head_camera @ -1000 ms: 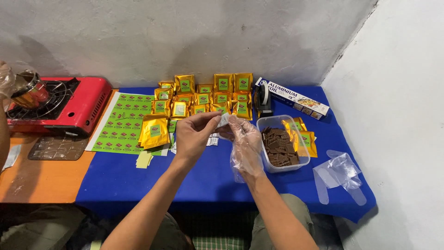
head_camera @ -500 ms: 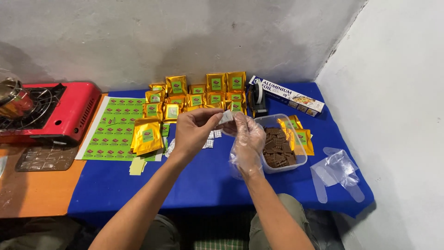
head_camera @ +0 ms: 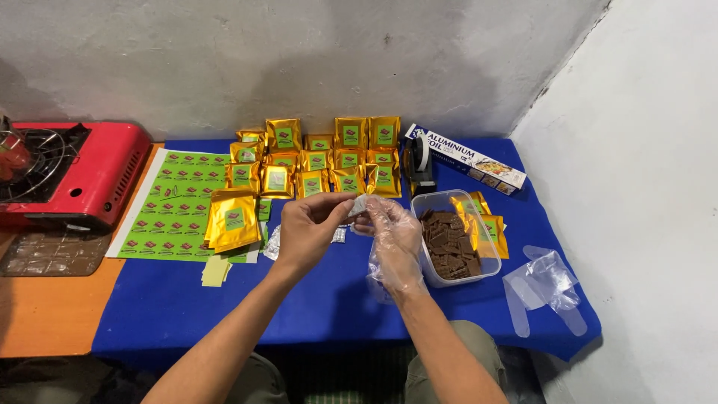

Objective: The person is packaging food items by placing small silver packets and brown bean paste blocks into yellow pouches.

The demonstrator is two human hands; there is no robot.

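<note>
Both our hands are up over the middle of the blue table (head_camera: 224,314), pinching one small silvery foil-wrapped piece (head_camera: 360,204) between them. Our left hand (head_camera: 310,228) is bare, fingers curled in, thumb and forefinger closed on the left end of the piece. Our right hand (head_camera: 393,236) wears a loose clear plastic glove, and its fingertips are closed on the other end. So neither hand is open, and the piece sits in the air just above the table, not touching it.

Right under the hands there are a few more small foil pieces (head_camera: 339,234) lying on the blue cloth.

Packages: a bunch of gold pouches (head_camera: 329,161) with green square labels stands in rows along the back, near the wall. A small stack of gold pouches (head_camera: 232,218) lies flat to the left of our left hand, partly on a green sticker sheet (head_camera: 176,206) covered in rows of little labels. A clear plastic tub (head_camera: 490,265) of brown chocolate pieces sits just beside our right hand, with more gold pouches (head_camera: 490,228) tucked behind it. A long foil box (head_camera: 467,157), white and blue, lies at the back right, next to a tape dispenser (head_camera: 420,164). A spare clear glove (head_camera: 546,284) is at the far right, and a red portable stove (head_camera: 75,176) sits far left.
</note>
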